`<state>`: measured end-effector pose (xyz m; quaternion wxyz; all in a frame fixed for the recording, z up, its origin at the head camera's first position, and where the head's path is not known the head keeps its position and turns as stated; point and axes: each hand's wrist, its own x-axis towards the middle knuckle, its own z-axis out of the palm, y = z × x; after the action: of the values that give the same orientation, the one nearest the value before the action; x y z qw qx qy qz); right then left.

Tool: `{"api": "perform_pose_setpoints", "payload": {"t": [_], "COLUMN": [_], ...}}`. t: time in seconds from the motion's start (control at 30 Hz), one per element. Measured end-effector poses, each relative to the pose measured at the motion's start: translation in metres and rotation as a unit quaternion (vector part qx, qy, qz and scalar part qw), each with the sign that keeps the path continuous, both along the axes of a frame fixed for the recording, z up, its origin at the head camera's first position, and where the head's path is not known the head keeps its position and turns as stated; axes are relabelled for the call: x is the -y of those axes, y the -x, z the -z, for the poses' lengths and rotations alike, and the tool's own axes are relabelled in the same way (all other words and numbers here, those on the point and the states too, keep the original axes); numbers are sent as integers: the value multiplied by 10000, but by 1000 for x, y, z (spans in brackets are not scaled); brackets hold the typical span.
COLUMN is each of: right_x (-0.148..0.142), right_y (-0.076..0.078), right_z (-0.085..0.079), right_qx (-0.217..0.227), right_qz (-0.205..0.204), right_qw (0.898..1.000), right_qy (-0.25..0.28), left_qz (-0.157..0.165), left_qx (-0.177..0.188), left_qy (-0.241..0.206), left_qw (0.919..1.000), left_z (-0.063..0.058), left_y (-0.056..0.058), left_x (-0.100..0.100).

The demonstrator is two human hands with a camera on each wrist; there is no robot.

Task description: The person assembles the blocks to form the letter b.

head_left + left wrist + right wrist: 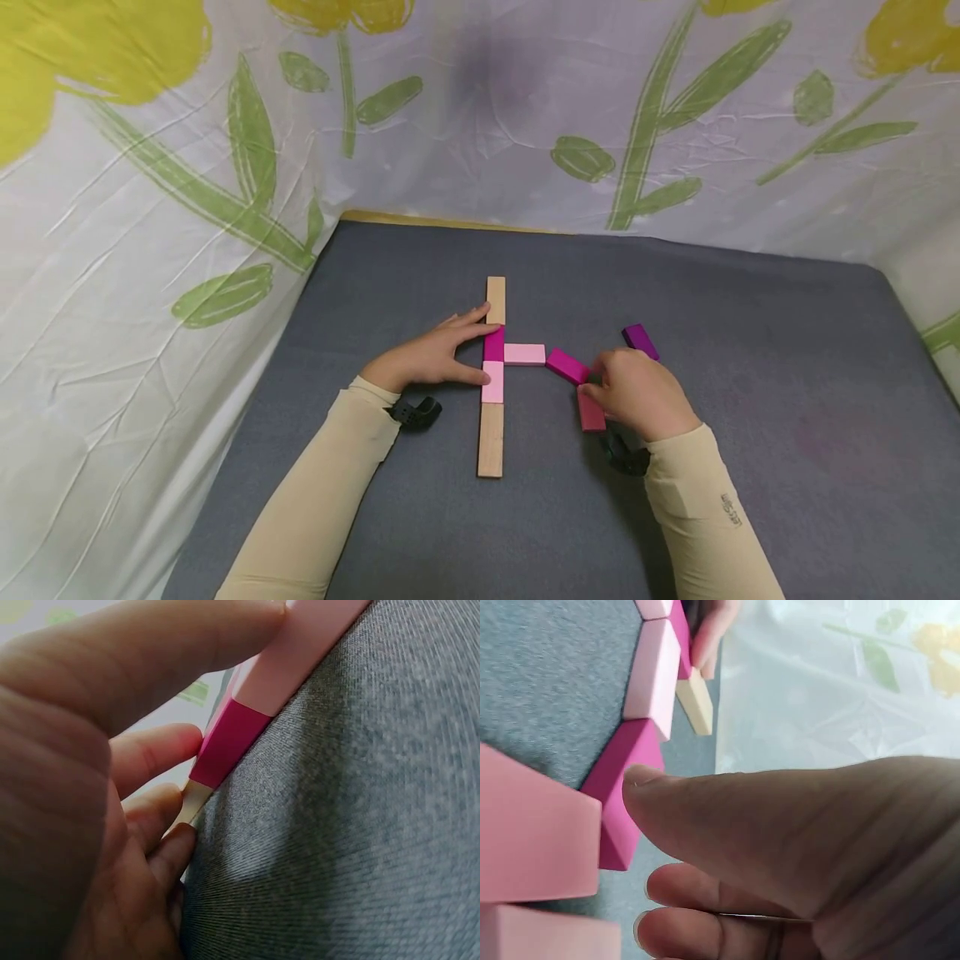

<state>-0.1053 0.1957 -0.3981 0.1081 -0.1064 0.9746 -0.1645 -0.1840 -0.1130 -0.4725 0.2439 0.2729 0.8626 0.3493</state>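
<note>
A column of blocks runs away from me in the head view: a far wooden block, a magenta block, a light pink block and a near wooden block. My left hand touches the column's left side with spread, nearly straight fingers. A second light pink block juts right from the column. Its right end meets a slanted magenta block. At that block's right end, my right hand pinches with thumb and curled fingers; its index fingertip is hidden.
Just below the pinch lies a dusty rose block. Another pale pink block sits beside it in the right wrist view. Past my right hand rests a purple block. Grey cloth covers the table, with a flowered curtain behind.
</note>
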Motion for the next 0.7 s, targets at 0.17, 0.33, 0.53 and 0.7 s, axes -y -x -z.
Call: {"api": "perform_pose_setpoints", "payload": {"t": [0.17,0.33,0.53,0.7], "right_x": [-2,-1,2,5], "right_y": [-10,-18,-25,-30], "right_z": [2,6,9,13], "right_qx": [-82,-320,-692,-674], "right_qz": [15,-38,-107,-107], "right_qw": [10000,9995,9975,9976], "right_qy": [49,52,-28,-101], "left_qz": [18,23,22,9], "left_qx": [8,17,16,15], "left_qy": [-13,-9,37,69], "left_qw": [10000,10000,10000,10000], "left_z": [-2,-4,-4,-3], "left_y": [-1,-2,-2,-2], "left_x": [1,1,1,1]}}
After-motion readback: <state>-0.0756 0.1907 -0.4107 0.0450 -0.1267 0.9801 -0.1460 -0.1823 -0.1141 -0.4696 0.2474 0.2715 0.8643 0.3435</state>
